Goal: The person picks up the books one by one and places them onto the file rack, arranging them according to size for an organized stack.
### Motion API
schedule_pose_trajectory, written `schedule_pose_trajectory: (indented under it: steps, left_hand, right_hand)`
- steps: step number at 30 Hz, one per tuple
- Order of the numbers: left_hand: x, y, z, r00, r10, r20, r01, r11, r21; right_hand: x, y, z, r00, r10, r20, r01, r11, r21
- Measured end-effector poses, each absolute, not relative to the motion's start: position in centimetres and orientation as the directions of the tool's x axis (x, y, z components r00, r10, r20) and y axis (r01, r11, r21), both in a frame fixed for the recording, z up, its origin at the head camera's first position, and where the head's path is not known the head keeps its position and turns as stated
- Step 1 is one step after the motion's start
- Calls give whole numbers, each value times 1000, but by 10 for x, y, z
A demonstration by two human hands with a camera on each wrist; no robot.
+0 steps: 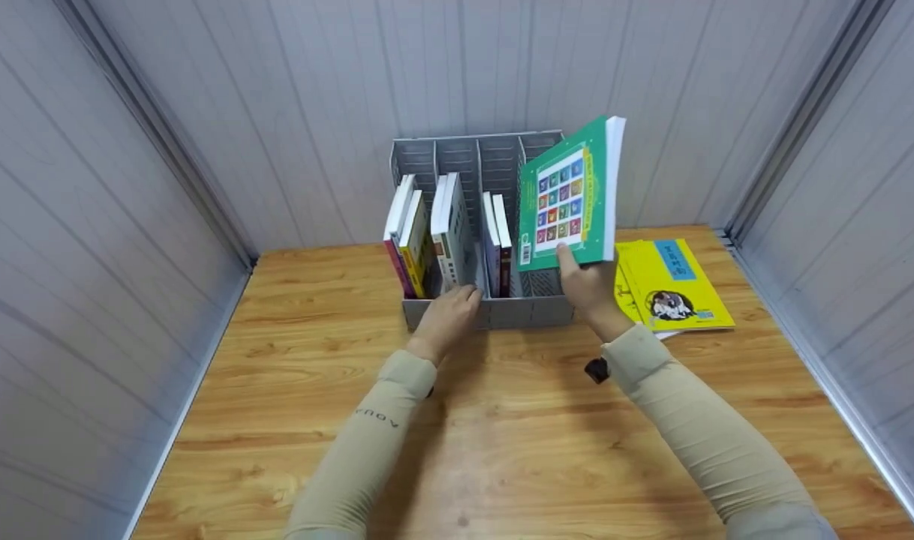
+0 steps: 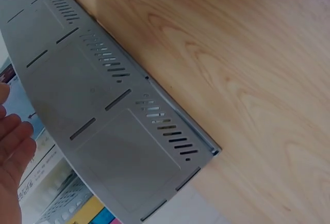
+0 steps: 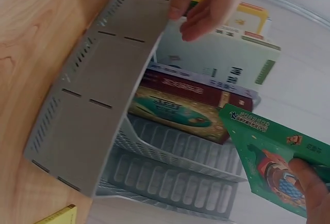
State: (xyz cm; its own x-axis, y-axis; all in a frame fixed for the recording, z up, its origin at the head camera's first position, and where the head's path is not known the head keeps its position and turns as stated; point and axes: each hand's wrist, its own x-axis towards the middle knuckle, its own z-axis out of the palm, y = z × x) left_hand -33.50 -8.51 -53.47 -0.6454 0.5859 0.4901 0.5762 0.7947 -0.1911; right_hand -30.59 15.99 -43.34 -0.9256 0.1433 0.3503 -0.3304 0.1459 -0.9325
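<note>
My right hand grips a green book by its lower part, thumb on the cover. The book is tilted above the rightmost compartment of a grey file organizer. In the right wrist view its green cover shows a cartoon figure. My left hand is at the organizer's front rim, by the second compartment from the left. Its fingers look loosely bent near the white books there; whether they press the rim I cannot tell.
Upright books stand in the leftmost compartment, and thinner dark-spined ones in the third. Yellow books lie on the wooden table right of the organizer. Grey panel walls enclose the back and both sides.
</note>
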Motion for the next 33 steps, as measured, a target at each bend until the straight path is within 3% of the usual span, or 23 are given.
schedule_pose_trajectory:
  steps: [4,18,25,30,33]
  left_hand:
    - [-338,-83,-539,-659,576,483,556,806,-202]
    - [-342,-78,-549,-715,568,408,537,820,-199]
    - [-341,-77,-552,-728,548,412,535,830,-159]
    - [-343,-76,-551,-730,540,419,526,836,-160]
    - [-344,-76,-552,-729,536,427,527,836,-151]
  right_hand:
    - [-312,154,-444,-937,124,327,-305,169,-937]
    - [-328,138,-477,-889,74,452,-431,195,-881]
    - [-325,127,-492,-788,56,613,-599,165,-784]
    - [-320,121,-500,-687,-17,727,-709,238,-664]
    - [-320,119,-502,-659,-61,750,-730,291,-618]
